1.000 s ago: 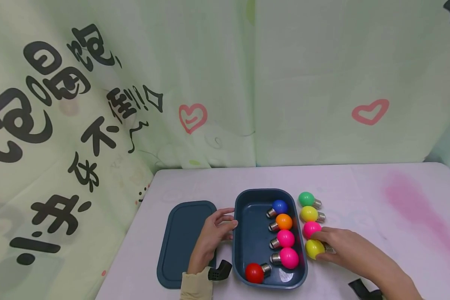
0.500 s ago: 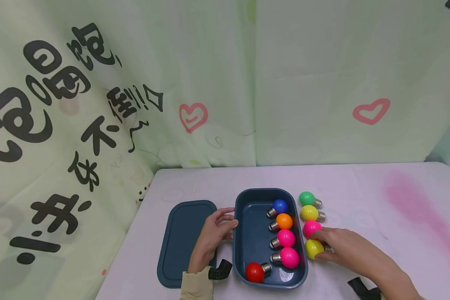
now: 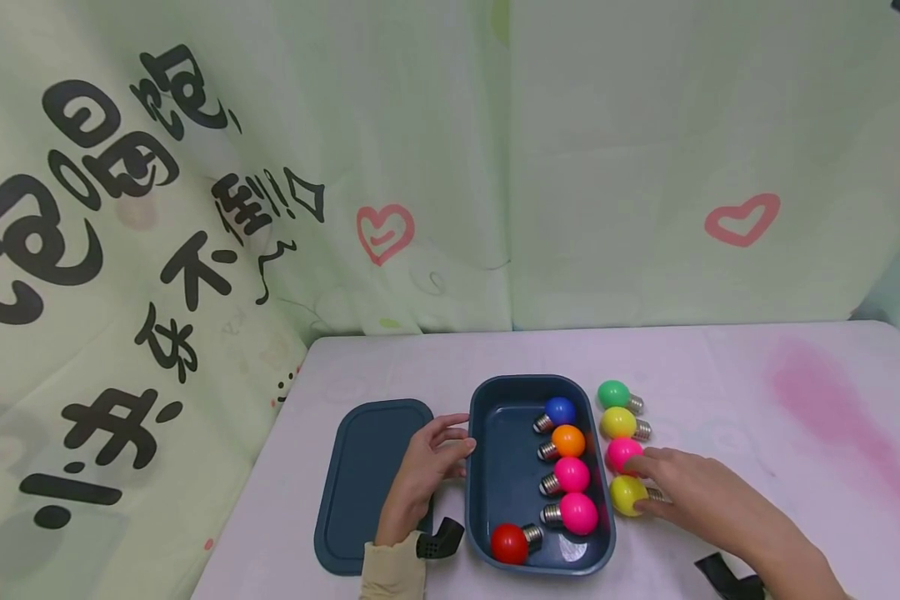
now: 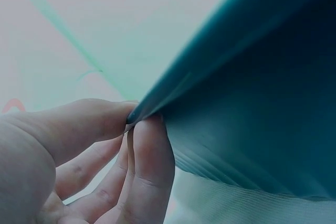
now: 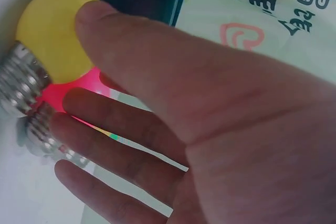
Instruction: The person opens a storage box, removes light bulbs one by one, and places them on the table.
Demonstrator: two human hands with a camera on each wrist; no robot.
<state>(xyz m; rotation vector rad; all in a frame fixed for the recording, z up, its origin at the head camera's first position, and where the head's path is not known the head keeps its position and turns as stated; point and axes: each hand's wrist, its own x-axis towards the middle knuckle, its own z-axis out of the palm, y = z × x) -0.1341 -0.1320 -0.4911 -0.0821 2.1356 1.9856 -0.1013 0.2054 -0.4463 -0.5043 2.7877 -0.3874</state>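
My left hand (image 3: 429, 468) pinches the left rim of a dark blue plastic box (image 3: 504, 471), thumb on one side and fingers on the other in the left wrist view. Inside lie a blue bulb (image 3: 561, 412), an orange bulb (image 3: 568, 442), two pink bulbs (image 3: 572, 475) and a red bulb (image 3: 509, 544). Just right of the box, my right hand (image 3: 693, 492) is at the near end of a bulb row. Its thumb touches a yellow bulb (image 5: 55, 32) with a metal screw base; the other fingers extend, fairly straight, beside a pink bulb (image 3: 622, 454).
Farther along that row lie another yellow bulb (image 3: 618, 422) and a green bulb (image 3: 613, 394). A flat dark blue lid (image 3: 367, 492) rests left of the box, partly behind the left hand. Printed curtains (image 3: 607, 167) hang behind the white-covered table (image 3: 720, 375).
My right hand has shifted slightly up and away from the near yellow bulb, its fingers loosening; that bulb stays in the row. The left hand and the box have not visibly moved.
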